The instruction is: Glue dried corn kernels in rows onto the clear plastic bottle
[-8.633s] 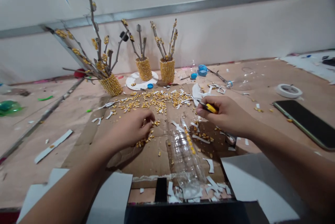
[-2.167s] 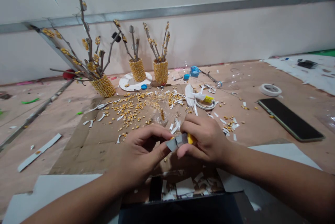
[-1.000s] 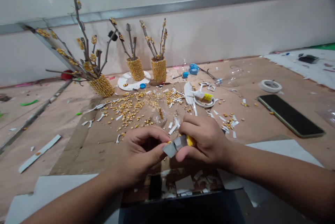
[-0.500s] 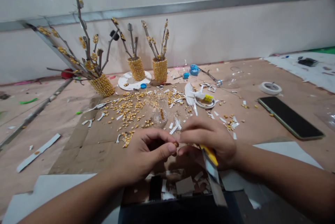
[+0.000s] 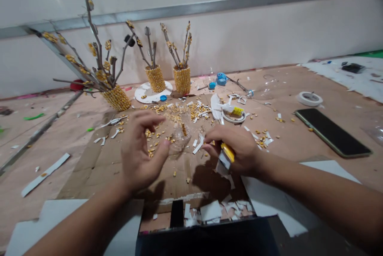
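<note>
My left hand is raised over the cardboard, fingers spread and nothing in them. Just beyond its fingertips lies a clear plastic bottle piece with a few corn kernels stuck on it. My right hand is wrapped around a utility knife with a yellow casing; its lower end points down and is blurred. The thumb and forefinger of that hand are pinched together, and I cannot make out whether a kernel sits between them. Loose corn kernels and white paper strips lie around.
Behind stand corn-covered pots with twigs, one on a white disc. A glue bottle lies at centre right, near a tape roll and a phone. Paper scraps and a dark surface are closest to me.
My hands have moved apart. The left went left and up, its fingers opening from a pinch on a small kernel; the right stays near, the knife now tilted differently.
</note>
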Demonstrator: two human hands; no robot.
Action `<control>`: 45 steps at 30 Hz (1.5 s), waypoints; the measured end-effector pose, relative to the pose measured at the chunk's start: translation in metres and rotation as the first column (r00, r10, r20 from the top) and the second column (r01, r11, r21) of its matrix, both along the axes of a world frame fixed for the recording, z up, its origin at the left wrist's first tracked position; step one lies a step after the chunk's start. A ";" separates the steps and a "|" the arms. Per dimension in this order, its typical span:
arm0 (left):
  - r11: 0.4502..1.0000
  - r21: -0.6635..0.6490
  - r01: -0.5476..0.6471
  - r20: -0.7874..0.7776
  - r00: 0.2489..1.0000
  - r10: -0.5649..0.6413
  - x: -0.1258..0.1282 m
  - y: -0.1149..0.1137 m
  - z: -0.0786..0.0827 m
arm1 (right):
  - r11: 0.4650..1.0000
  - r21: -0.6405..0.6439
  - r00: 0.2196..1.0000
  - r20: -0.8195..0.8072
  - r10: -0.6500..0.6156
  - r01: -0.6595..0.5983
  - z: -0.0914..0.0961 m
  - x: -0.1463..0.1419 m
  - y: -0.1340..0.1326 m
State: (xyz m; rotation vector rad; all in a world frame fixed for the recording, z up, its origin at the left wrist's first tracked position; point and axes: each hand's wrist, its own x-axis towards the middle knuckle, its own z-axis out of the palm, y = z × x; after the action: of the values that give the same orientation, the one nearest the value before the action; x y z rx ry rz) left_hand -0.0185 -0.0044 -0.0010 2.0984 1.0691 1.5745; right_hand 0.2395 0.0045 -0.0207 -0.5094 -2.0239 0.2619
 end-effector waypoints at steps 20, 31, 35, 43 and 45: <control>0.692 -0.624 0.361 0.438 0.896 -0.073 0.012 0.019 -0.012 | 0.994 -0.108 0.996 0.079 -0.028 0.036 -0.017 -0.002 0.009; 0.610 -0.661 0.436 0.514 0.856 -0.054 0.016 0.002 -0.002 | 0.998 -0.042 0.994 0.093 0.060 -0.056 -0.005 0.002 0.001; 0.590 -0.672 0.448 0.514 0.855 -0.063 0.018 -0.002 -0.001 | 0.999 0.043 0.991 0.134 0.026 -0.032 0.002 0.004 -0.001; 0.596 -0.652 0.469 0.531 0.843 -0.083 0.019 -0.004 0.001 | 0.988 0.154 0.973 0.232 -0.006 -0.030 0.006 0.006 -0.007; 0.598 -0.663 0.452 0.521 0.851 -0.065 0.020 -0.005 0.002 | 0.991 0.134 0.972 0.235 -0.005 -0.028 0.007 0.006 -0.008</control>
State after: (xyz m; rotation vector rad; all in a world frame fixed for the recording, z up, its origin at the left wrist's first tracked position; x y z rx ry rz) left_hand 0.0011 -0.0092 0.0010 1.1490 0.9466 1.0646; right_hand 0.2452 -0.0034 -0.0137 -0.4600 -2.2568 0.0712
